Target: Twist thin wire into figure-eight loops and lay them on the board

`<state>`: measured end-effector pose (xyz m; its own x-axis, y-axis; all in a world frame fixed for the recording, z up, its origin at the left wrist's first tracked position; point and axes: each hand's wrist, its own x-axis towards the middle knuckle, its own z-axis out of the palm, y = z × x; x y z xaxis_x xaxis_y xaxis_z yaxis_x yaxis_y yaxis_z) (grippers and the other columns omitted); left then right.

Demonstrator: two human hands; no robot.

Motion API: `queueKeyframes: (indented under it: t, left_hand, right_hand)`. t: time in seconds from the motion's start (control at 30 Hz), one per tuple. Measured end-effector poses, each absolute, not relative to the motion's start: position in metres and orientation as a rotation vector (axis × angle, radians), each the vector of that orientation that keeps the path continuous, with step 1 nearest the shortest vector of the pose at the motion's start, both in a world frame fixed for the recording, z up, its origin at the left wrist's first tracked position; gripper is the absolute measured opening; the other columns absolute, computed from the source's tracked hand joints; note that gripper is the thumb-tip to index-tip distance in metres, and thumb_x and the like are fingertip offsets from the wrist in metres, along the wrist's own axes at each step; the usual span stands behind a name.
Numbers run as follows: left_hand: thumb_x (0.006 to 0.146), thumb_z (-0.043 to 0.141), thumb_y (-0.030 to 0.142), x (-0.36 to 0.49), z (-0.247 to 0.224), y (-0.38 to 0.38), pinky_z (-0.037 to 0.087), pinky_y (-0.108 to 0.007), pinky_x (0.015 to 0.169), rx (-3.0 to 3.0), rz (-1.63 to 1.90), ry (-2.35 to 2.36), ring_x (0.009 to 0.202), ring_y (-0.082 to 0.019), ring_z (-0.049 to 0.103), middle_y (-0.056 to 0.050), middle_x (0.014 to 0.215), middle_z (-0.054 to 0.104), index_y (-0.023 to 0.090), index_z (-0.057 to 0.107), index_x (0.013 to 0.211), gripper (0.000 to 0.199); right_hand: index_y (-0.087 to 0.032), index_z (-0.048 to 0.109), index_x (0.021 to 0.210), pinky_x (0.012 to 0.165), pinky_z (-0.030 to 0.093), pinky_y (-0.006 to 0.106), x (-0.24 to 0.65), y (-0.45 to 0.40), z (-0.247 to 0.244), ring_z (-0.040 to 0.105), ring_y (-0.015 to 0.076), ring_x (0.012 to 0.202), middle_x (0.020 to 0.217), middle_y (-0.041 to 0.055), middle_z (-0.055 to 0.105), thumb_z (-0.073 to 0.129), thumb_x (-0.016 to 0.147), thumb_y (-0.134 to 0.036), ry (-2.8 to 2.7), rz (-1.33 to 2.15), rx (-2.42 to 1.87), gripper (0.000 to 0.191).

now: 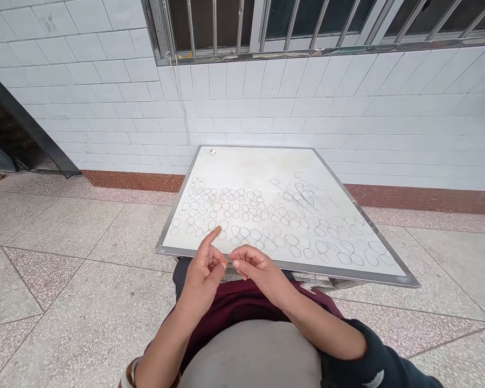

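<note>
My left hand (205, 269) and my right hand (256, 267) meet just off the near edge of a white tabletop (246, 161). Both pinch a thin strand (229, 261), with part of a loop hanging below the fingers. Whether it is wire or cord I cannot tell. A tan covering (215, 230) wraps the tip of my raised left index finger. On the tabletop lie rows of thin dark loops (291, 240), many touching in pairs. Toward the right, a loose tangle of similar loops and straighter strands (305, 195) lies behind the rows.
A small white and red item (212, 152) sits at the table's far left corner. The table's grey metal rim (372, 226) runs round it. Behind stands a white tiled wall (105, 102) with a barred window (283, 27). Speckled floor (117, 291) surrounds the table.
</note>
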<state>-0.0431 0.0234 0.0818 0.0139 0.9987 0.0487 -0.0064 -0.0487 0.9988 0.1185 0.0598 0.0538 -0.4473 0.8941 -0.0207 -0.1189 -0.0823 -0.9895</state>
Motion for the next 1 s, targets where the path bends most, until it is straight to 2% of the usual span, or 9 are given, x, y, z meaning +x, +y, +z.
queueKeyframes:
  t: [0.2,0.33,0.5,0.67,0.8,1.0]
  left_hand:
    - [0.089,0.050,0.019,-0.046,0.084,0.024,0.037,-0.028,0.067,1.504,1.081,1.226,0.065,-0.014,0.043,0.002,0.076,0.048,0.034,0.041,0.144,0.057]
    - [0.087,0.054,0.019,-0.046,0.082,0.029,0.038,-0.027,0.067,1.502,1.092,1.209,0.067,-0.015,0.046,0.002,0.076,0.051,0.033,0.044,0.142,0.058]
    - [0.085,0.061,0.024,-0.042,0.084,0.033,0.042,-0.029,0.072,1.323,1.139,1.187,0.071,-0.015,0.053,0.001,0.078,0.059,0.028,0.039,0.144,0.063]
    - [0.081,0.069,0.025,-0.039,0.076,0.027,0.044,-0.029,0.079,1.109,1.190,1.122,0.079,-0.015,0.058,-0.001,0.087,0.067,0.027,0.036,0.144,0.071]
    - [0.081,0.071,0.028,-0.032,0.063,0.020,0.045,-0.029,0.086,0.980,1.320,1.134,0.085,-0.014,0.061,-0.002,0.092,0.069,0.026,0.048,0.135,0.059]
    - [0.083,0.069,0.030,-0.023,0.054,0.020,0.049,-0.026,0.075,0.850,1.519,1.151,0.074,-0.010,0.059,0.001,0.087,0.064,0.025,0.060,0.120,0.039]
  right_hand:
    - [-0.022,0.062,0.088,0.067,0.040,0.028,0.117,0.059,0.050,0.049,0.0130,0.073,0.083,-0.0005,0.058,0.062,0.087,-0.038,-1.549,1.483,-0.904,0.017]
    - [-0.022,0.059,0.086,0.065,0.039,0.027,0.117,0.059,0.050,0.050,0.0142,0.076,0.083,0.0000,0.057,0.060,0.088,-0.036,-1.618,1.393,-0.897,0.015]
    - [-0.021,0.054,0.079,0.057,0.032,0.024,0.116,0.062,0.054,0.041,0.0105,0.063,0.074,-0.0033,0.050,0.062,0.086,-0.039,-1.441,1.520,-0.874,0.021]
    - [-0.020,0.055,0.082,0.056,0.030,0.024,0.117,0.066,0.047,0.037,0.0080,0.056,0.071,-0.0052,0.049,0.065,0.085,-0.036,-1.269,1.596,-0.851,0.018]
    - [-0.020,0.056,0.084,0.057,0.030,0.024,0.118,0.067,0.042,0.038,0.0082,0.055,0.065,-0.0061,0.046,0.064,0.086,-0.034,-1.210,1.638,-0.824,0.016]
    - [-0.021,0.056,0.084,0.058,0.033,0.024,0.117,0.064,0.046,0.038,0.0094,0.059,0.067,-0.0052,0.045,0.064,0.086,-0.035,-1.252,1.629,-0.833,0.016]
